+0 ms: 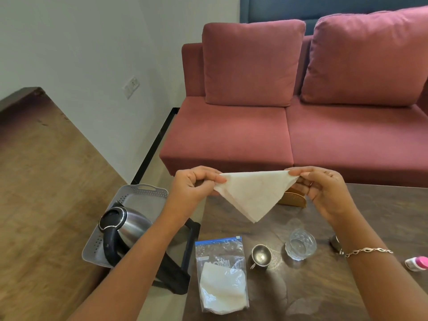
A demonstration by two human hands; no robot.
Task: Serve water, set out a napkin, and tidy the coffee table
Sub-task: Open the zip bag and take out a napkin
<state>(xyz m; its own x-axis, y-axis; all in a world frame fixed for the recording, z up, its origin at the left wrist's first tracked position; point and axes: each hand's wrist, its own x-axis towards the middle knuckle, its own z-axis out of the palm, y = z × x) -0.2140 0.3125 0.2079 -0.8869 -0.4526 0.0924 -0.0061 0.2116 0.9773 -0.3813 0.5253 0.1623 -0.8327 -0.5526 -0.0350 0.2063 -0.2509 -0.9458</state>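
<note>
A white paper napkin [253, 193], folded into a triangle with its point hanging down, is stretched in the air above the dark wooden coffee table [324, 293]. My left hand [193, 185] pinches its left corner and my right hand [324, 188] pinches its right corner. Below it on the table stand an empty clear glass [300, 244] and a small metal cup [260, 256]. A zip bag [221, 274] holding more white napkins lies at the table's near left edge. A steel electric kettle [122, 228] sits on a grey tray [129, 205] to the left of the table.
A wooden napkin holder [292, 199] stands behind the napkin, partly hidden. A pink-capped small bottle [416, 263] lies at the right edge, with a dark object [335, 243] near my right wrist. A pink sofa [289, 130] stands beyond the table, and a black bag [171, 272] lies under the tray.
</note>
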